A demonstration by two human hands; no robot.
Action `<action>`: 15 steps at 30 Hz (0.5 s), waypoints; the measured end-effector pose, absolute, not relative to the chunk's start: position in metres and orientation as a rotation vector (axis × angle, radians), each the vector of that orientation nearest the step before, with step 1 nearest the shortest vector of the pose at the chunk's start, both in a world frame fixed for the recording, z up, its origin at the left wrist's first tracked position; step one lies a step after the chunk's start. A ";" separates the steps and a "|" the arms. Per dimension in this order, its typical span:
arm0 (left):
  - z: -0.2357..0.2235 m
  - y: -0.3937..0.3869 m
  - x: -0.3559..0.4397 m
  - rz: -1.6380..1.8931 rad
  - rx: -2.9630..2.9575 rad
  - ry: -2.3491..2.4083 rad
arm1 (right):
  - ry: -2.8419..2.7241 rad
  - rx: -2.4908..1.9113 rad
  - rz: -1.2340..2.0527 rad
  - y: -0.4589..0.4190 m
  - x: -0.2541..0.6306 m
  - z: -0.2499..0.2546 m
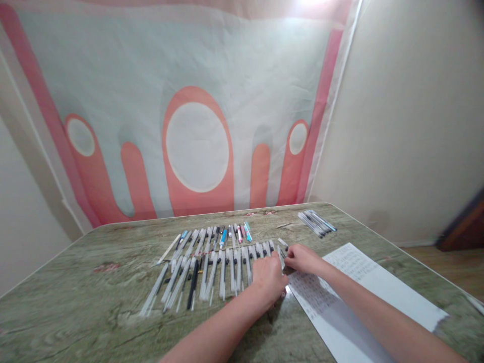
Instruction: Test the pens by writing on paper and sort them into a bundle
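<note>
On the table (94,302), a far row of pens (209,239) lies toward the far edge, with a near row of pens (232,272) in front. The left hand (269,277) is curled over the near row's right end; its fingertips are hidden, grip undetermined. The right hand (302,259) has bent fingers near that end; whether it pinches anything cannot be confirmed. A pen bundle (316,223) lies near the far right corner. A written sheet (351,264) lies toward the right edge, beneath the right forearm.
</note>
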State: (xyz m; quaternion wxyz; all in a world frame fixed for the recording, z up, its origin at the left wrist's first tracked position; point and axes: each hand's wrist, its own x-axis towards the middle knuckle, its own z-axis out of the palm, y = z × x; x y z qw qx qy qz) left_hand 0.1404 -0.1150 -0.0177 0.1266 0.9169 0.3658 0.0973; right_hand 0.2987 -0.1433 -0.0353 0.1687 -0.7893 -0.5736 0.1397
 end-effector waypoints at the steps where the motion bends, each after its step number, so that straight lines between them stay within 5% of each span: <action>1: -0.018 -0.116 0.140 0.286 2.668 1.065 | -1.630 -2.235 0.400 -0.143 0.299 -0.036; 15: -0.015 -0.118 0.142 0.272 2.625 1.088 | -1.633 -2.057 0.418 -0.138 0.305 -0.047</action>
